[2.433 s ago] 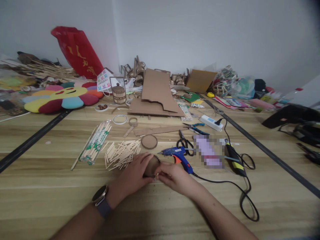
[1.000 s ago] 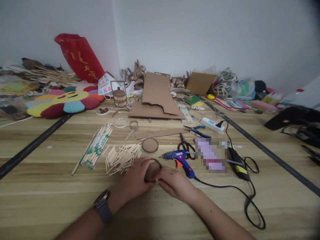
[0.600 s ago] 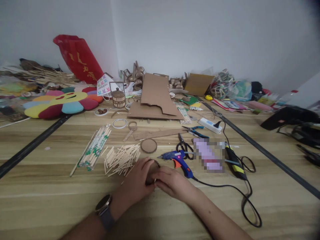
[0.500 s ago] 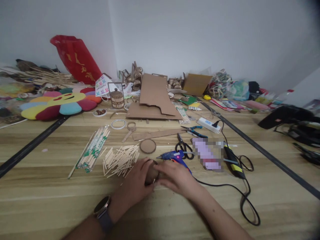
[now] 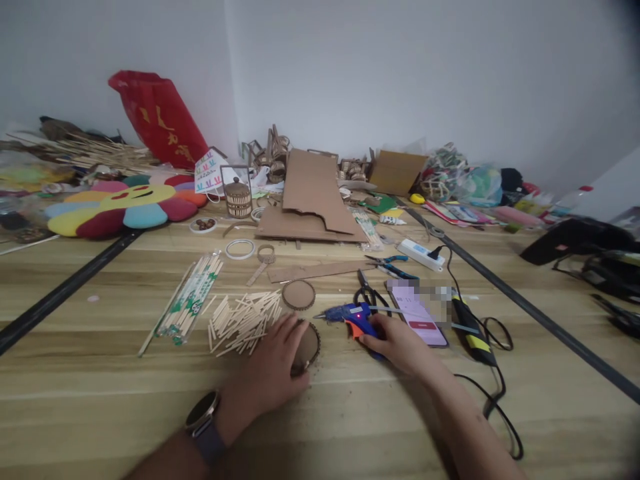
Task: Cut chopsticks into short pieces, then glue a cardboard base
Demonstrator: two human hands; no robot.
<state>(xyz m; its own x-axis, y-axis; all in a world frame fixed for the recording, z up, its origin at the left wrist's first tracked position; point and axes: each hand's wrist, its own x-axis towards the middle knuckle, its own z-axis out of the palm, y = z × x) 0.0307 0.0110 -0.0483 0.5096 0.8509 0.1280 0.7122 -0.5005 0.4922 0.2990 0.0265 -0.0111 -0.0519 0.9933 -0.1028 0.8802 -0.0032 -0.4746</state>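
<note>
My left hand (image 5: 276, 357) grips a round cardboard disc (image 5: 307, 347) with a dark beaded-looking rim, fingers at its far edge and thumb at its near edge; the hand covers its left part. My right hand (image 5: 397, 340) is closed around the handle of a blue glue gun (image 5: 347, 312) with an orange trigger and a lit red light. The gun lies on its side, nozzle pointing left. Just beyond my left hand lies a second rimmed disc (image 5: 299, 295). A pile of short wooden sticks (image 5: 245, 321) is beside that hand.
Black scissors (image 5: 367, 290), pliers (image 5: 393, 267) and a phone (image 5: 417, 313) lie past the glue gun. A black-and-yellow tool (image 5: 473, 330) with a looping cord is at right. Bagged sticks (image 5: 193, 297) lie left; cardboard sheets (image 5: 313, 190) and a small lidded basket (image 5: 237, 199) stand behind.
My right hand has left the disc and moved right onto the glue gun's handle. My left hand stays on the disc, more of which now shows.
</note>
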